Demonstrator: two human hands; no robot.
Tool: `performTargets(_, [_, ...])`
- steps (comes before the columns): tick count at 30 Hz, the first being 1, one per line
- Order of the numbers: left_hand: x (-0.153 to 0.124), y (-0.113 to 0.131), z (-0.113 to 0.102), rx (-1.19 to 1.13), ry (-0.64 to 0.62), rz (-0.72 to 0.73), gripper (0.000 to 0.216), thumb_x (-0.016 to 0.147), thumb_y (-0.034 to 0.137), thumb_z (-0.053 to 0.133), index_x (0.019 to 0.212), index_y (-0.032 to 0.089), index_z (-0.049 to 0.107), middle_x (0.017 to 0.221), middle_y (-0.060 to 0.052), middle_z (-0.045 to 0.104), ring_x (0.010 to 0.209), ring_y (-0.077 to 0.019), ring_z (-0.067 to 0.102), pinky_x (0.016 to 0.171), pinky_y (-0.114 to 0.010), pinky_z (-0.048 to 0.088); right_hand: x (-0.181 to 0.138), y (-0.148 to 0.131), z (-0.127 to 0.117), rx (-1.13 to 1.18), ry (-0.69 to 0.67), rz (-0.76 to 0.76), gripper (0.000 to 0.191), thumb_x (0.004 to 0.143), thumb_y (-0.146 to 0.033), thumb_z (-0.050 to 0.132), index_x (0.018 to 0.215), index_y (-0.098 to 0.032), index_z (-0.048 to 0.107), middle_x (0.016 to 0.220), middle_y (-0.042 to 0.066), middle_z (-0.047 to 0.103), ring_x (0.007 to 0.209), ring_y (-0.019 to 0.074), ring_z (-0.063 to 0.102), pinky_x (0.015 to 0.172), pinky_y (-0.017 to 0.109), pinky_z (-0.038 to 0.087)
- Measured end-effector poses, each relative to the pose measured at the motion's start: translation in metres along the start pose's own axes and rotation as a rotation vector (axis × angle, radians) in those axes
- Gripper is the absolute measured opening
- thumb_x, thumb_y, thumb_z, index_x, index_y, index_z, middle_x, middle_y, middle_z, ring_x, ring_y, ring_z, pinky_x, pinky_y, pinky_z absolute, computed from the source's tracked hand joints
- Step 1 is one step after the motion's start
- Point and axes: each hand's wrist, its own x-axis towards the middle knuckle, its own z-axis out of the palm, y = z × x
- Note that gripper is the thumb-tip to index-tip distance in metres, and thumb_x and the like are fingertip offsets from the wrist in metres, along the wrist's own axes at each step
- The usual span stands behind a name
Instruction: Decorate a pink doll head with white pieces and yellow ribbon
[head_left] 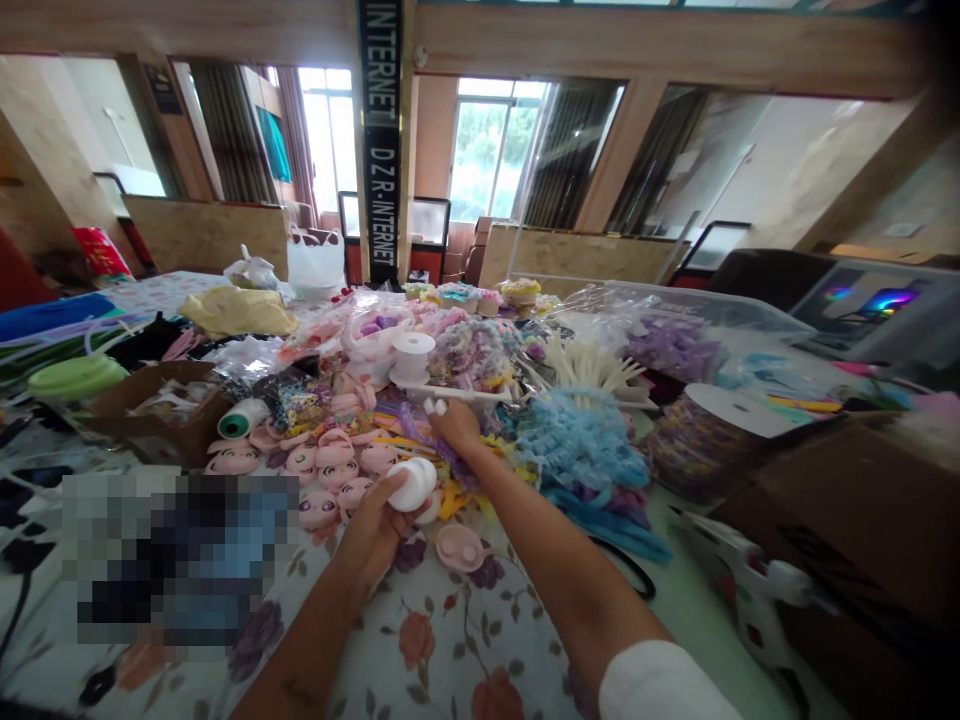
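My left hand (375, 535) is closed around smooth white rounded pieces (412, 486), which look stacked or side by side; their exact kind is not clear. Farther forward, my right hand (456, 428) reaches in among the craft materials with its fingers curled. Small white bits (433, 406) show at its fingertips, and I cannot make out what they are. Pink doll-like heads (337, 474) with painted eyes lie in rows left of my hands. A pale pink piece with two round bumps (460, 548) rests on the flowered tablecloth (420, 640) between my forearms.
A white spool (413, 355) stands beyond my right hand. Blue ruffled fabric (577, 440) and a large ribbon reel (705, 430) lie to the right. A glue gun (757, 590) leans near a cardboard box (862, 540). At left sits an open carton (161, 425); a pixelated patch hides something.
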Motion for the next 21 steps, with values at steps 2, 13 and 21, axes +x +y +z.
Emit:
performTargets(2, [0.001, 0.0, -0.001, 0.005, 0.007, 0.001, 0.022, 0.08, 0.015, 0.06, 0.102, 0.009, 0.061, 0.103, -0.012, 0.069, 0.09, -0.0236, 0.068, 0.069, -0.032, 0.06, -0.003, 0.004, -0.003, -0.012, 0.024, -0.046, 0.039, 0.085, -0.043, 0.049, 0.108, -0.015, 0.061, 0.107, 0.014, 0.068, 0.099, 0.0251, 0.064, 0.077, 0.029, 0.044])
performTargets(13, [0.003, -0.001, -0.002, 0.025, 0.01, 0.005, 0.021, 0.08, 0.016, 0.06, 0.1, 0.01, 0.061, 0.104, -0.012, 0.068, 0.09, -0.0223, 0.067, 0.068, -0.031, 0.06, 0.002, -0.015, 0.007, -0.022, 0.088, -0.032, 0.041, 0.081, -0.044, 0.053, 0.1, -0.01, 0.066, 0.101, 0.02, 0.069, 0.096, 0.03, 0.064, 0.076, 0.034, 0.047])
performTargets(21, [0.003, -0.001, -0.003, 0.019, 0.003, -0.003, 0.024, 0.081, 0.017, 0.06, 0.103, 0.009, 0.061, 0.105, -0.013, 0.068, 0.091, -0.0235, 0.067, 0.069, -0.032, 0.06, -0.001, -0.006, -0.004, 0.139, 0.086, -0.16, 0.033, 0.067, -0.028, 0.068, 0.098, -0.015, 0.068, 0.1, 0.013, 0.071, 0.098, 0.0283, 0.063, 0.084, 0.033, 0.043])
